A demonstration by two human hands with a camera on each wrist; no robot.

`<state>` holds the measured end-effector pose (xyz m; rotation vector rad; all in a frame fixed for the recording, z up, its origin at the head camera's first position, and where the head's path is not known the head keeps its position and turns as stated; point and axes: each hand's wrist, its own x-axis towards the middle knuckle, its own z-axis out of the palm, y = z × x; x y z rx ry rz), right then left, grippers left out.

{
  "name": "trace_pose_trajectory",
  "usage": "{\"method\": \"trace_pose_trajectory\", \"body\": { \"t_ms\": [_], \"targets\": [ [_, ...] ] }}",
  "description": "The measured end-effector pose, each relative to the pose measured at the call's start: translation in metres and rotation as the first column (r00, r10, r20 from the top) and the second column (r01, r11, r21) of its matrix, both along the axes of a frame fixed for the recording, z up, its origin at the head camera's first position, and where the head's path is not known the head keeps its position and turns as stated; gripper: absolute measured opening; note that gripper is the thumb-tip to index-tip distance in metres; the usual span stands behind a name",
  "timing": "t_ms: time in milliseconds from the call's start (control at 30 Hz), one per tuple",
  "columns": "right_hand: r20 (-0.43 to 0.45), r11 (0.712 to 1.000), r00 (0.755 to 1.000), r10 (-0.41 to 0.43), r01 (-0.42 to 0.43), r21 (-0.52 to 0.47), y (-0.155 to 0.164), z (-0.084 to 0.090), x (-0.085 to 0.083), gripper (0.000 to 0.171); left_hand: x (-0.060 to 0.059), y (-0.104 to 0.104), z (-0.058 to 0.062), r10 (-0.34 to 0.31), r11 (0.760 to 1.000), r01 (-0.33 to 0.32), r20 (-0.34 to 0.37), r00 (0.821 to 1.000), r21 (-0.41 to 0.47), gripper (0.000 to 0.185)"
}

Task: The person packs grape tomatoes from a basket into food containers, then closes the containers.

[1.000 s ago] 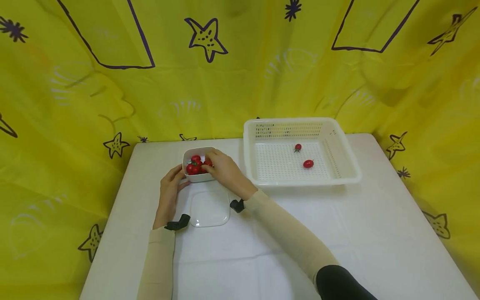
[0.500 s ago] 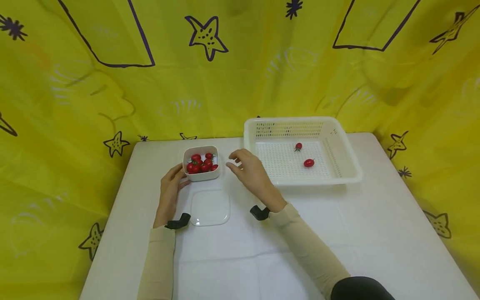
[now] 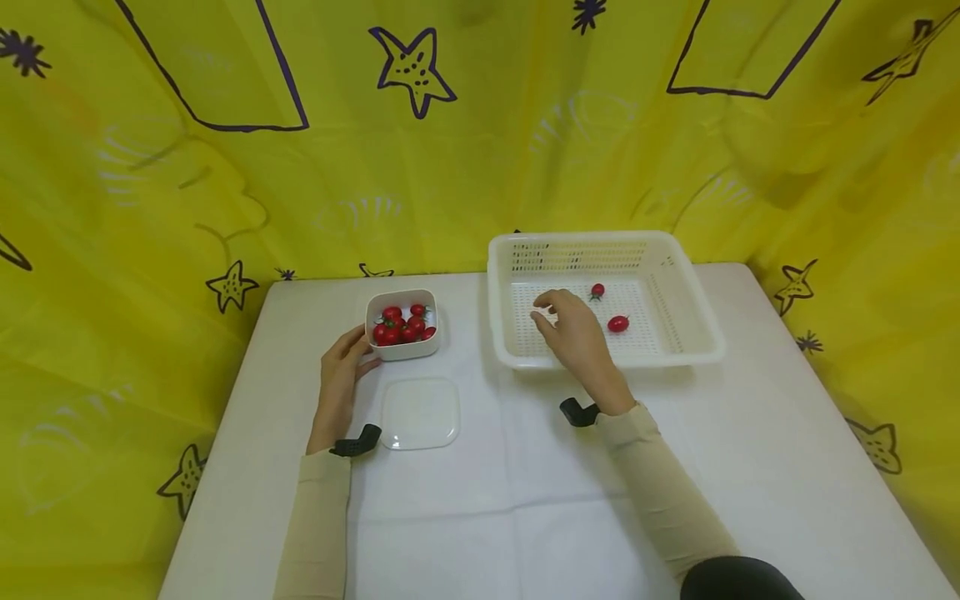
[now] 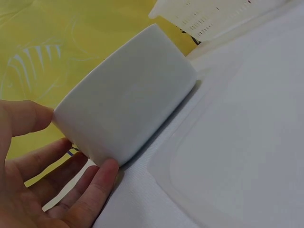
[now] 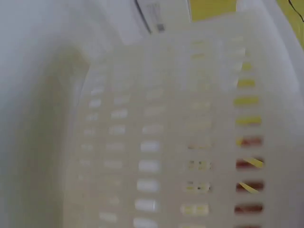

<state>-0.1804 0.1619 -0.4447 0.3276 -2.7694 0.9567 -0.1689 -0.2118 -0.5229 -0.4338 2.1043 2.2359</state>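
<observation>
A small white square container [image 3: 405, 352] at the left back of the table holds several cherry tomatoes [image 3: 392, 335]. My left hand [image 3: 341, 375] holds its left side. The left wrist view shows one digit at the container's rim and a fingertip [image 4: 108, 171] low on its corner. Over the left part of a white perforated basket [image 3: 607, 362], my right hand [image 3: 576, 342] is loosely curled with nothing in it. Two cherry tomatoes lie in the basket: a round one [image 3: 597, 290] with a green stem and an oval one [image 3: 618, 324].
A clear square lid [image 3: 421, 414] lies flat on the white tablecloth [image 3: 450, 533], just in front of the container. Behind the table hangs a yellow patterned curtain [image 3: 480, 167], close to the basket's back rim.
My right hand has pulled back from the container, leaving tomatoes there, and moved right to above the basket. The left hand has stayed at the container.
</observation>
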Motion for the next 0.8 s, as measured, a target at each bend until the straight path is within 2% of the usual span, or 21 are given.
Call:
{"method": "trace_pose_trajectory", "body": {
  "t_ms": [200,400,567,800],
  "targets": [
    [0.154,0.985,0.987,-0.047,0.02,0.172,0.044,0.002,-0.011,0.028,0.0,0.002,0.001,-0.009,1.0,0.009,-0.016,1.0,-0.013,0.049],
    [0.284,0.966,0.952,-0.115,0.04,0.257,0.075,-0.003,-0.026,0.032,0.0,0.001,0.001,-0.004,1.0,0.004,-0.006,1.0,-0.015,0.048],
    [0.375,0.953,0.914,-0.156,0.039,0.301,0.086,-0.007,-0.037,0.037,0.002,0.002,0.001,-0.011,1.0,0.011,-0.004,1.0,-0.028,0.05],
    [0.431,0.928,0.884,-0.179,0.006,0.372,0.086,-0.006,-0.046,0.042,0.001,0.0,0.001,-0.009,0.999,0.008,-0.011,1.0,-0.037,0.048]
  ]
}}
